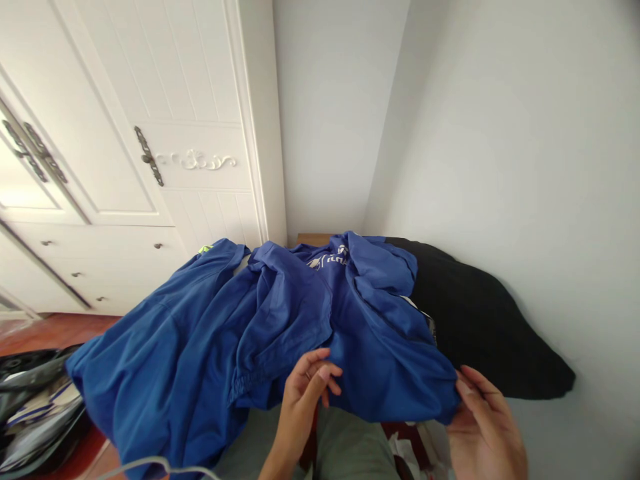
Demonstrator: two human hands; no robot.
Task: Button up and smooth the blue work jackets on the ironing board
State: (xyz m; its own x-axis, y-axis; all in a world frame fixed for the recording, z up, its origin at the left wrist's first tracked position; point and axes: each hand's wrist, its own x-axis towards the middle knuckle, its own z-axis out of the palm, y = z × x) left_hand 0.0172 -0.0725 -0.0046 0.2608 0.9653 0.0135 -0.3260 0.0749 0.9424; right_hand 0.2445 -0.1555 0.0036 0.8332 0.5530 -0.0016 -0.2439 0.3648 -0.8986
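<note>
A blue jacket [280,300] lies spread out in front of me, wrinkled, with white lettering and a logo near its far end. One sleeve with a gathered cuff is folded across its middle. My right hand [483,417] pinches the jacket's near right corner between thumb and fingers. Just over the near edge of the cloth is my left hand [310,387], its fingers loosely bent and apart, with nothing in them. More blue cloth [160,333] spreads to the left and hangs down; whether it is a separate garment I cannot tell. Black cloth [475,313] lies beyond the right side.
A white wardrobe [200,93] with dark metal handles stands at the back left. Grey walls [500,133] rise behind and to the right. An open dark bag [40,413] with stuff inside lies on the reddish floor [55,327]. A white cable [155,460] crosses the bottom left.
</note>
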